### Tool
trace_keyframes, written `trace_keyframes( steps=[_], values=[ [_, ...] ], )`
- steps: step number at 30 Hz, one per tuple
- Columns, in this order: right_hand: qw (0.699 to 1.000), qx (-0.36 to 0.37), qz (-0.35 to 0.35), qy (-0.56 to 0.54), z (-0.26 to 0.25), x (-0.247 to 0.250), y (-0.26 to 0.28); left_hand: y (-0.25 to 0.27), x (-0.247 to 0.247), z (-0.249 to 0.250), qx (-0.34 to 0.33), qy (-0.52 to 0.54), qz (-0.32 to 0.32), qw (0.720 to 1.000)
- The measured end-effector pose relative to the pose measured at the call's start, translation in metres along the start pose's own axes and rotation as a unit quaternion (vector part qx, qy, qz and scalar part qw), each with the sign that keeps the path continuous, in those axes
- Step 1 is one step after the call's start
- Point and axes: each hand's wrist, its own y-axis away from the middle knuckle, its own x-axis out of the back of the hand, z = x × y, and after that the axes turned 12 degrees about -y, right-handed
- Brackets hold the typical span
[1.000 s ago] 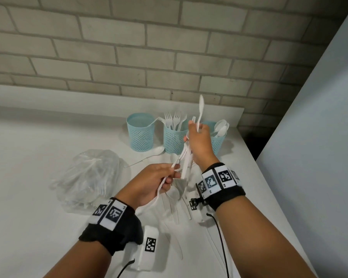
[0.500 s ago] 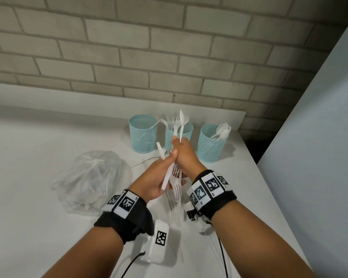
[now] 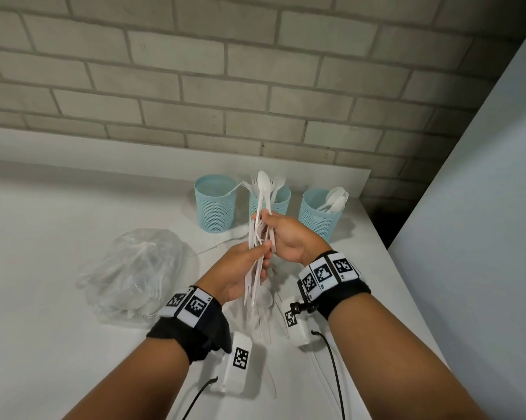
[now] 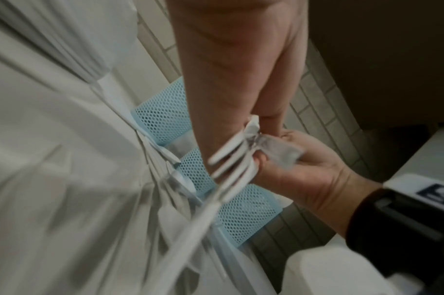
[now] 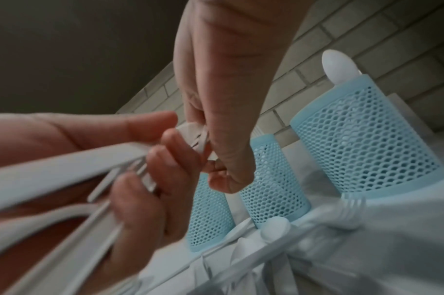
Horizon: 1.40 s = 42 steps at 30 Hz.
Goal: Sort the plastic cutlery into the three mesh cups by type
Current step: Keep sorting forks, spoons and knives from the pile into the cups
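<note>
Hands point(image 3: 240, 268) grip cutlery point(image 3: 260, 237); only head view shows bag point(image 3: 134, 268).

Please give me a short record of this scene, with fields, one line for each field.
surface: white table against a brick wall
left hand: grips the lower part of a bundle of white plastic cutlery
right hand: pinches the same bundle higher up
left mesh cup: one white piece leans out over its rim; the kind is unclear
middle mesh cup: forks
right mesh cup: spoons
loose cutlery: lies on the table under the hands
plastic bag: left of the hands, tied
</note>
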Motion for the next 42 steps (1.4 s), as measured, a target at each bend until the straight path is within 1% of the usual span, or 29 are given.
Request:
trace_keyframes(
  steps=[4,8,10,14,18,22,24,25,27,28,29,32,33,34,35,37,38,39,40,42],
  values=[
    [1.000,-0.002,0.002,-0.017,0.003,0.001,-0.002,-0.007,-0.001,-0.002,0.007,0.005,0.020,1.000],
    [0.999,0.017,-0.017,-0.025,0.003,0.002,0.000,-0.010,-0.002,0.002,0.010,0.050,0.018,0.999],
    [0.999,0.014,-0.031,-0.033,0.005,0.003,0.001,-0.012,0.000,0.006,0.016,0.069,0.015,0.997],
    [0.999,-0.003,-0.043,-0.018,0.010,0.000,0.000,-0.018,0.004,0.013,0.011,0.051,0.021,0.998],
    [0.999,0.042,-0.013,0.029,0.009,-0.004,-0.007,-0.022,0.004,0.020,-0.004,0.021,0.034,0.999],
    [0.999,0.048,0.024,0.000,0.000,-0.003,-0.012,-0.028,0.001,0.028,-0.005,0.018,0.027,0.999],
    [0.995,0.083,0.057,-0.006,-0.008,-0.003,-0.013,-0.031,-0.002,0.032,-0.006,0.005,0.024,1.000],
    [0.989,0.118,0.087,-0.006,-0.014,-0.001,-0.015,-0.033,-0.004,0.034,-0.008,-0.009,0.023,1.000],
    [0.968,0.200,0.154,0.001,-0.028,0.005,-0.019,-0.036,-0.007,0.035,-0.013,-0.042,0.022,0.999],
    [0.957,0.228,0.177,0.008,-0.036,0.010,-0.020,-0.038,-0.009,0.036,-0.015,-0.053,0.019,0.998],
    [0.951,0.244,0.190,0.016,-0.044,0.014,-0.021,-0.039,-0.011,0.036,-0.016,-0.058,0.015,0.998],
    [0.944,0.256,0.201,0.046,-0.071,0.025,-0.019,-0.042,-0.015,0.040,-0.019,-0.048,0.006,0.999],
    [0.937,0.269,0.218,0.054,-0.081,0.030,-0.018,-0.042,-0.015,0.041,-0.019,-0.036,0.004,0.999],
    [0.922,0.294,0.246,0.054,-0.091,0.035,-0.016,-0.043,-0.014,0.042,-0.019,-0.016,-0.004,1.000],
    [0.899,0.332,0.279,0.052,-0.101,0.042,-0.015,-0.043,-0.012,0.042,-0.016,0.013,-0.017,1.000],
    [0.843,0.411,0.340,0.067,-0.117,0.055,-0.014,-0.044,-0.010,0.042,-0.009,0.076,-0.048,0.996],
    [0.819,0.435,0.365,0.088,-0.121,0.061,-0.014,-0.045,-0.009,0.042,-0.007,0.098,-0.059,0.993],
    [0.800,0.445,0.386,0.113,-0.123,0.066,-0.014,-0.045,-0.008,0.042,-0.008,0.112,-0.067,0.991],
    [0.789,0.446,0.400,0.135,-0.123,0.070,-0.015,-0.045,-0.009,0.042,-0.009,0.120,-0.075,0.990],
    [0.782,0.426,0.416,0.184,-0.117,0.075,-0.017,-0.045,-0.011,0.042,-0.010,0.128,-0.094,0.987]
  ],
)
